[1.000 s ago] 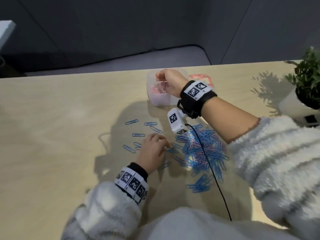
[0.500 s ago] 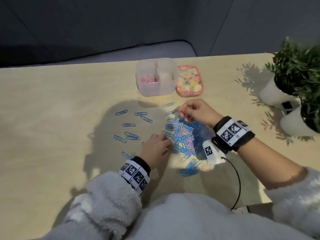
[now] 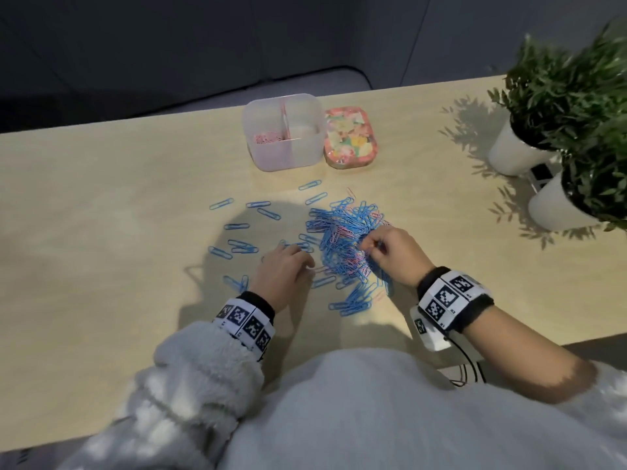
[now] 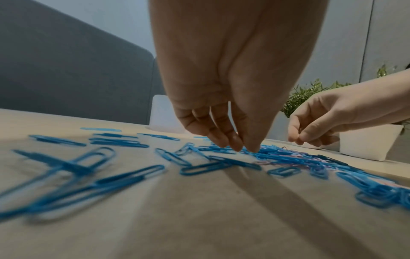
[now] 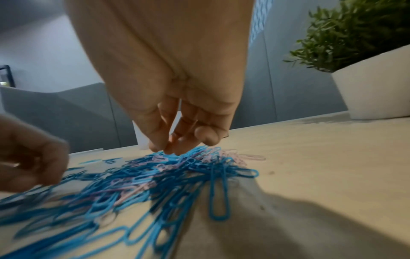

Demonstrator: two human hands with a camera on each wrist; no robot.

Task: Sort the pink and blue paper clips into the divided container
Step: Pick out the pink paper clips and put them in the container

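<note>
table (image 3: 101, 198) | floral tin (image 3: 349, 137) | two potted plants (image 3: 556, 106)

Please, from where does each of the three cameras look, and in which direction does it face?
Head: above, facing down at the table; both hands and sleeves show.
Left wrist: low, facing along the left hand; right hand beyond.
Right wrist: low, facing along the right hand; left hand at edge.
All share the clip pile.

Glossy, smooth blue paper clips (image 3: 342, 239) are lying on a matt pale wood-look table (image 3: 118, 205); the divided container (image 3: 283, 130) is showing frosted, translucent plastic; the sleeve (image 3: 200, 364) is looking like fluffy pale fleece; the pots (image 3: 509, 154) are appearing smooth, matt white
</note>
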